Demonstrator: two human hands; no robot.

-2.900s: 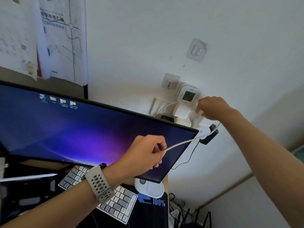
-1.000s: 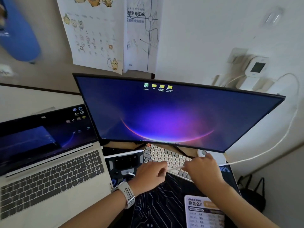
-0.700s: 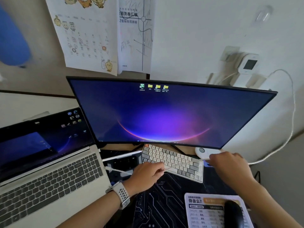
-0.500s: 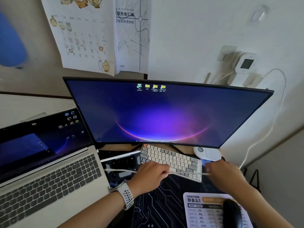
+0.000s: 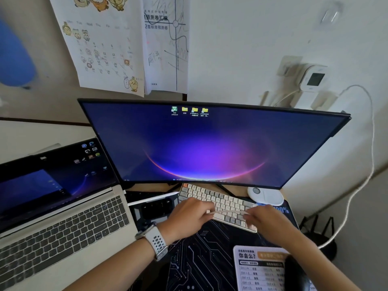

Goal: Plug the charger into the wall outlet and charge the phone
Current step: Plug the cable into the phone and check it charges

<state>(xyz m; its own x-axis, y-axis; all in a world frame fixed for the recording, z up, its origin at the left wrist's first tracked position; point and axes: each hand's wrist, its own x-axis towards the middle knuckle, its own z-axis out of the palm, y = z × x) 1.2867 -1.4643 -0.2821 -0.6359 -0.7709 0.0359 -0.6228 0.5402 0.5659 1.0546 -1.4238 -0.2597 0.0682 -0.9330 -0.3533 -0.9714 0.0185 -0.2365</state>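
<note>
I am looking down at my desk. My left hand (image 5: pixel 189 217), with a pale perforated watch strap (image 5: pixel 156 242) on the wrist, hovers over the small white keyboard (image 5: pixel 218 201). Its fingers are curled and pinch one end of a short stretch of white charging cable (image 5: pixel 227 212). My right hand (image 5: pixel 266 221) is just to the right of it, fingers curled round the same cable, so a taut piece spans the gap between my two hands above the keys.

From my right hand the cable drops off the right side of the desk, then climbs in a long loop up the white wall to the far right, arching over to the wall outlet (image 5: pixel 302 99) — a cluster of white plugs and adapters, motion-blurred, so I cannot tell which one is the charger. A small white device with a dark square screen (image 5: pixel 315 79) sits just above them.

The phone is not visible anywhere in this view.

A wide monitor (image 5: pixel 210 143) with a purple glowing wallpaper stands just beyond the keyboard. An open silver laptop (image 5: pixel 63 217) sits to the left, screen lit. A dark desk mat (image 5: pixel 201 261) printed with circuit lines lies under my wrists, and a printed card (image 5: pixel 258 267) (shortcut tables, mostly) lies at the near right. A calendar sheet (image 5: pixel 100 45) hangs on the far wall — above the monitor.
</note>
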